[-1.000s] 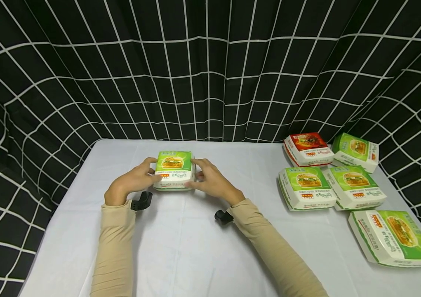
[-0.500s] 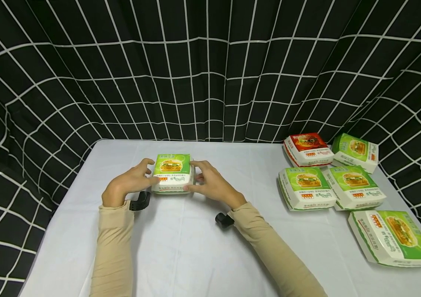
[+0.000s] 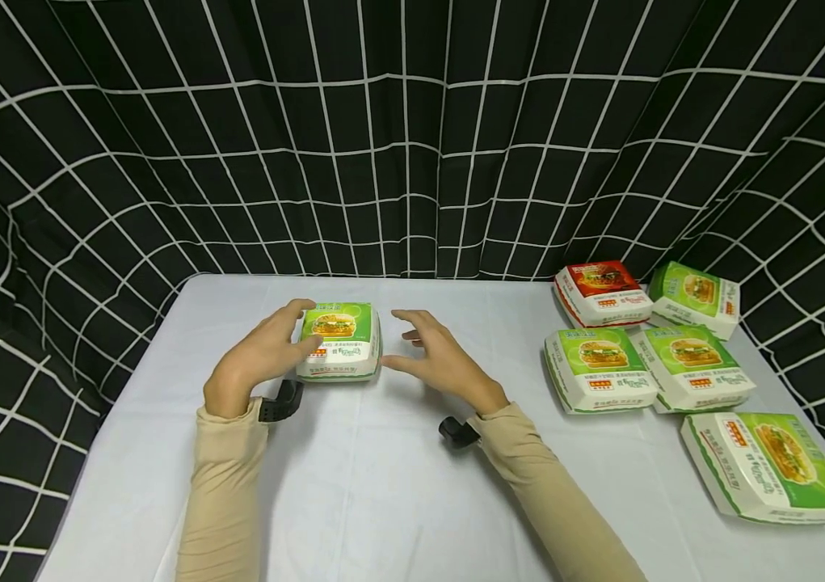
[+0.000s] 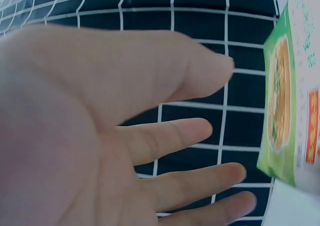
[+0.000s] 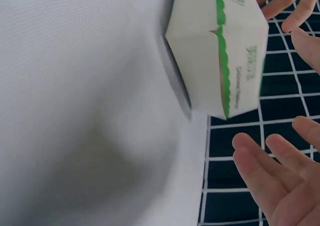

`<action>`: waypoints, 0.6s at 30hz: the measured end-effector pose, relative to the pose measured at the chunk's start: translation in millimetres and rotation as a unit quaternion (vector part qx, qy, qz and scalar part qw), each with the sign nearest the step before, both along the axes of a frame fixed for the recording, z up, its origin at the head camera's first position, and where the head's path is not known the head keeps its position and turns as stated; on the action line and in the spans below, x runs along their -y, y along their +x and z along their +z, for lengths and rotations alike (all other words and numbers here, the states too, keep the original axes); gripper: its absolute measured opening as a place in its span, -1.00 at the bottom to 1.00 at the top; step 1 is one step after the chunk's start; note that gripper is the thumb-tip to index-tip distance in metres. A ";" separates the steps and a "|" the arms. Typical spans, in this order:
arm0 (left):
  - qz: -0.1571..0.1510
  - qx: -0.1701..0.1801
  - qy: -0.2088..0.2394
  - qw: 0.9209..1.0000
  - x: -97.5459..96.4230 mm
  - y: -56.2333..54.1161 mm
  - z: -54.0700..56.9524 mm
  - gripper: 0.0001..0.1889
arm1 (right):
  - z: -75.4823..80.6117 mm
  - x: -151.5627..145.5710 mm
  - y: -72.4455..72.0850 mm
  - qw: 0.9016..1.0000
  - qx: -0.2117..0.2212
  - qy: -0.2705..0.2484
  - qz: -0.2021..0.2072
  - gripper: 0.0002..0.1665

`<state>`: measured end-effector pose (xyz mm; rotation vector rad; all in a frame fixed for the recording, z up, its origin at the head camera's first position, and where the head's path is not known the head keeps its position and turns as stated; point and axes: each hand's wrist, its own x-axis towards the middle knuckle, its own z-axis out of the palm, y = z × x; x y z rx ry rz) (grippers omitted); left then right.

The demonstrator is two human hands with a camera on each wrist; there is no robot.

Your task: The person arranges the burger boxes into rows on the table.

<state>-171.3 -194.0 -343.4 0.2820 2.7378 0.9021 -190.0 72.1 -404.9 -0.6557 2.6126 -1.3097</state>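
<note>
A green-and-white burger box (image 3: 343, 343) with a burger picture on its lid sits on the white table between the two hands. My left hand (image 3: 263, 352) is at its left side, thumb overlapping the lid's near corner in the head view. In the left wrist view that hand (image 4: 125, 110) has its fingers spread, and a gap separates them from the box (image 4: 280, 100). To the right of the box, my right hand (image 3: 444, 360) stands apart with straight, parted fingers. The right wrist view shows the box's white side (image 5: 225, 50) with the right fingers (image 5: 280, 171) off it.
A red burger box (image 3: 601, 291) and a tilted green one (image 3: 696, 299) stand at the table's back right. In front of them are two more green boxes, one left (image 3: 601, 368) and one right (image 3: 696, 368). Nearest is another green box (image 3: 768, 467). A black grid curtain (image 3: 412, 162) surrounds the table.
The box came slightly nearer and left, then stayed put. Both hands have let go of it; the right hand has drawn off to the right and the left has lifted off.
</note>
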 end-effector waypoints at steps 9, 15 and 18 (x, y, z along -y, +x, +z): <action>-0.020 -0.063 0.009 0.998 -22.2 0.2 -2.5 -0.39 | 4.6 -22.0 9.0 1.000 -0.004 -0.011 -0.019 -0.14; -0.040 -0.091 0.019 0.995 -36.0 2.2 -2.8 -0.43 | 9.4 -38.5 22.0 0.999 -0.017 -0.038 -0.029 -0.18; -0.047 -0.096 0.021 0.994 -41.0 3.7 -2.0 -0.42 | 11.7 -46.7 27.9 0.998 -0.015 -0.041 -0.039 -0.19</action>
